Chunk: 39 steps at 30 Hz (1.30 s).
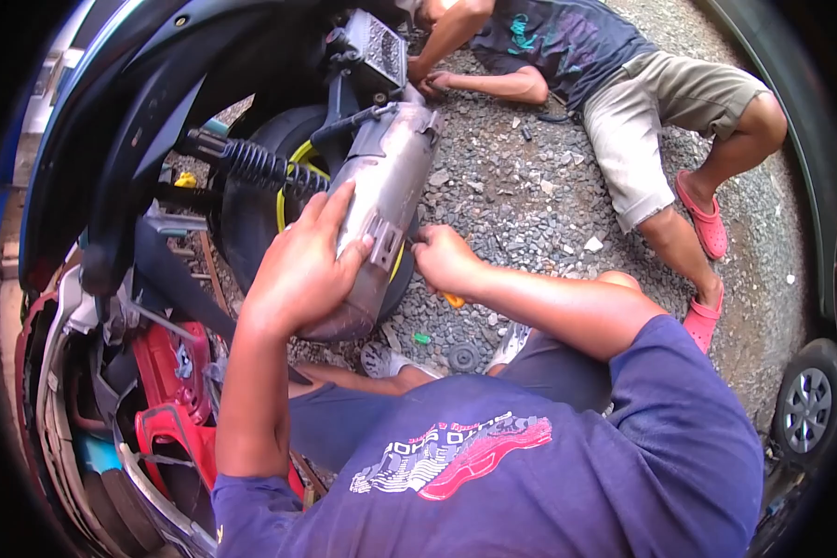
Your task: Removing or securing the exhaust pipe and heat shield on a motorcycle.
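Observation:
My left hand (312,256) lies on a silver exhaust muffler (391,167), its fingers stretched out along the metal. Beside the muffler's lower right side, my right hand (448,260) is closed round a tool with an orange handle (453,299). Most of that tool is hidden by the fist, and I cannot make out its kind. A slotted metal bracket (381,244) sits on the muffler between the two hands. Behind the muffler is a black tyre (242,223) on a yellow-rimmed wheel, with a black coil-spring shock absorber (260,167) to the left.
Another person (567,46) lies on the gravel (530,205) at the far side, hands near the muffler's upper end. Red and dark body panels (172,372) are piled at the left. A car wheel (809,400) stands at the right; a round dark part (465,356) lies near my feet.

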Motion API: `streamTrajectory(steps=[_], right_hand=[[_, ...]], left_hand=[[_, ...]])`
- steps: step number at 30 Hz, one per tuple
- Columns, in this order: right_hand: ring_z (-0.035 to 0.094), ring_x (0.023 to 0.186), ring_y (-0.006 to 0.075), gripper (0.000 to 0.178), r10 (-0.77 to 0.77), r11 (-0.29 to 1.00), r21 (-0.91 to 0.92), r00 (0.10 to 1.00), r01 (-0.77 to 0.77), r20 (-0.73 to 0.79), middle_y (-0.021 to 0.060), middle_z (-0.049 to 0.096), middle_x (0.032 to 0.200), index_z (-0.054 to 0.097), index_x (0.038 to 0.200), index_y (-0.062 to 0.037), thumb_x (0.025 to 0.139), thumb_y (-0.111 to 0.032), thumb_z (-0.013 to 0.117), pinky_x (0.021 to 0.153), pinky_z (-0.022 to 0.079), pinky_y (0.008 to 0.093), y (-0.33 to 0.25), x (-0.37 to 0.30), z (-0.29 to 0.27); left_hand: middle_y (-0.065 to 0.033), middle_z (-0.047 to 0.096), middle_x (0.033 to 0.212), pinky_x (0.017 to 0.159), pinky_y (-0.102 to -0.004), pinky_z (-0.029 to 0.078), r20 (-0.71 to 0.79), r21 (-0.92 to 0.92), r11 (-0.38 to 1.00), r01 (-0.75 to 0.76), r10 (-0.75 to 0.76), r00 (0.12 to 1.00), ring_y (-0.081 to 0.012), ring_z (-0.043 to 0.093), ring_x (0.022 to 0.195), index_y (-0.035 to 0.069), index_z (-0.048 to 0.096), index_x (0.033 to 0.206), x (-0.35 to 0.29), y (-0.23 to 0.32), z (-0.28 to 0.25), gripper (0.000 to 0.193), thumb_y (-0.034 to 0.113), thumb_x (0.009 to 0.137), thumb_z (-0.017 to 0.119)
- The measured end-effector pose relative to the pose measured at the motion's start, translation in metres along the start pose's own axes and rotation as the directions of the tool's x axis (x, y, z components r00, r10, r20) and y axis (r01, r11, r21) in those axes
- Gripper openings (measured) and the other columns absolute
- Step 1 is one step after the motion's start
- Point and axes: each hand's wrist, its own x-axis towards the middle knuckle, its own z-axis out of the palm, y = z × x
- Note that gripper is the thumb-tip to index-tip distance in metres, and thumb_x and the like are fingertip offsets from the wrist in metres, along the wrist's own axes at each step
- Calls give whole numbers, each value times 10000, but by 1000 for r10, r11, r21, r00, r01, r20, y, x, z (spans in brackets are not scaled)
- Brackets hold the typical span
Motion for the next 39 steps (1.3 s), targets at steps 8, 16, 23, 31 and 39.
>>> streamTrajectory(steps=[8,16,23,31,39], right_hand=[[649,498,219,322,-35,971,238,992,5,122,134,675,736,669,1257,109,1075,-105,511,486,540,402,-9,-6,99],[642,487,210,324,-52,970,242,986,11,161,130,669,734,651,1233,131,1079,-106,493,480,538,393,-16,-7,110],[695,523,270,286,-45,971,238,991,15,123,186,688,695,673,1086,126,1044,-92,493,548,576,442,-15,-6,102],[655,520,215,338,-41,962,273,983,-9,176,131,676,763,659,1252,132,1078,-116,510,517,559,384,-14,-3,98],[676,517,253,284,-51,961,275,986,5,160,165,676,709,664,1106,119,1056,-104,495,542,561,435,-18,-7,100]], left_hand=[[-254,716,1383,1087,-457,552,-70,93,988,-125,132,989,-367,723,1223,-27,624,1473,25,-31,-79,679,190,877,866],[-163,792,1177,959,-416,591,189,303,849,-433,391,901,-300,761,1017,70,782,1219,193,-51,-57,412,234,857,892],[-143,817,998,920,-390,598,356,297,870,-394,282,891,-259,766,902,30,800,1099,206,-43,-45,259,116,859,849],[-114,841,1090,1006,-362,586,517,301,917,-261,73,853,-212,786,996,56,844,1182,236,-44,-57,333,153,863,824],[-110,827,1102,1004,-366,558,305,110,974,-197,156,940,-174,736,1027,60,821,1219,221,-94,-43,348,334,1019,747]])
